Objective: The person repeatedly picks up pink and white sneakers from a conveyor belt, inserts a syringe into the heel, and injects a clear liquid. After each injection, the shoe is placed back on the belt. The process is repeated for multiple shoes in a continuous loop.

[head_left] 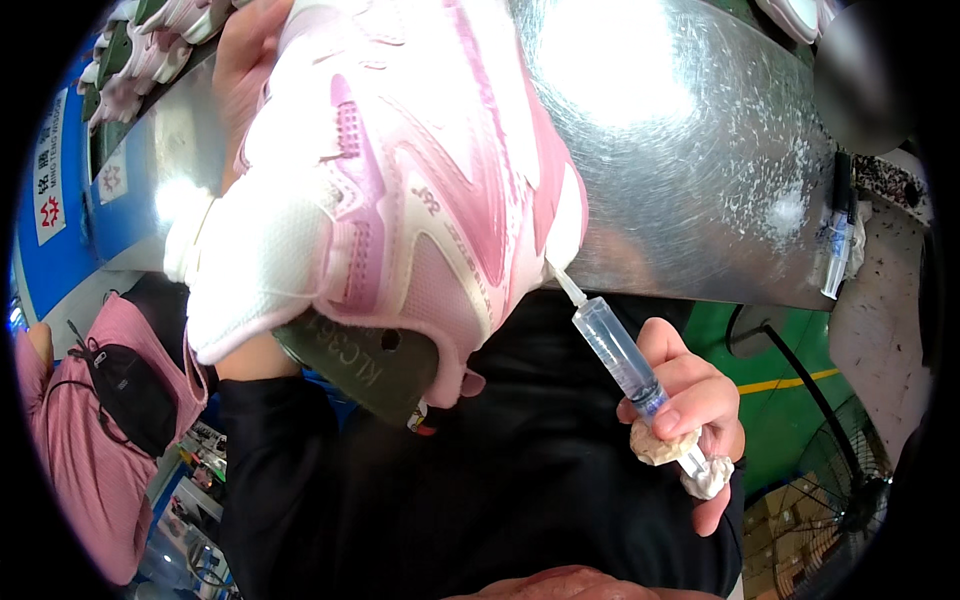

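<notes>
Syringe tip against pink shoe

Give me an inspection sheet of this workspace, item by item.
Surface: shiny metal table, scratched, with white smears.
Job's things: pink and white shoe on a dark green shoe form; syringe, tip at the shoe's edge.
Clutter: another syringe at the table's right edge.
Grippers: left hand holds the shoe; right hand grips the syringe, with a white wad.
Cables: black cable over the green floor.
Surroundings: fan, person in pink, more shoes.
</notes>
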The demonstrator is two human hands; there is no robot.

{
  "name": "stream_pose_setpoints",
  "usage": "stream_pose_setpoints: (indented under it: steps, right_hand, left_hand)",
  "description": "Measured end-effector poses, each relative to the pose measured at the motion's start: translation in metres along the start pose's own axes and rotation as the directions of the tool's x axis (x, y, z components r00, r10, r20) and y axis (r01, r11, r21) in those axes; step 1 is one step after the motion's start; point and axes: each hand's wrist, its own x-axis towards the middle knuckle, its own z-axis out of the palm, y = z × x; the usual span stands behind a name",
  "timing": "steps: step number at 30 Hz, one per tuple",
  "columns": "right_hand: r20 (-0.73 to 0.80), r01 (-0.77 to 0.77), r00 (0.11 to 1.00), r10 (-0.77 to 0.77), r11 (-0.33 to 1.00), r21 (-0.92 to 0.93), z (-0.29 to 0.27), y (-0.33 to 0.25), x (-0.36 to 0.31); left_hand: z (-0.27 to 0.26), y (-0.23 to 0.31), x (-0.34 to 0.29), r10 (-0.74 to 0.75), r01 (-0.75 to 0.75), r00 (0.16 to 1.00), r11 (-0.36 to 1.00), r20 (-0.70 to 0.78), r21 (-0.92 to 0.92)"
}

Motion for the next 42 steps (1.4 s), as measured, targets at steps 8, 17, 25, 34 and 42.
stream_pose_setpoints:
  steps: [8,17,25,34,42]
  right_hand:
    - [0.068,0.037,0.997,-0.035,0.999,-0.032,-0.014,0.018,0.004]
    - [0.109,0.078,0.992,-0.069,0.994,-0.081,-0.011,0.037,0.022]
    - [0.12,0.05,0.992,-0.037,0.993,-0.106,-0.005,0.035,0.025]
    - [0.116,0.039,0.993,-0.029,0.996,-0.084,0.007,0.021,0.034]
    - [0.203,-0.069,0.975,0.089,0.992,-0.105,0.018,-0.005,0.04]
  left_hand:
    - [0.007,0.026,-0.045,-0.028,0.038,0.987,0.997,-0.16,0.062]
    - [-0.006,0.029,-0.108,0.309,-0.304,0.919,0.169,0.243,0.937]
    - [0.036,-0.012,-0.138,0.239,0.009,0.918,0.784,-0.315,0.62]
    - [0.021,-0.065,-0.173,-0.339,0.312,0.916,0.938,-0.216,-0.15]
    - [0.019,-0.076,-0.17,-0.589,0.594,0.802,0.772,0.099,-0.226]
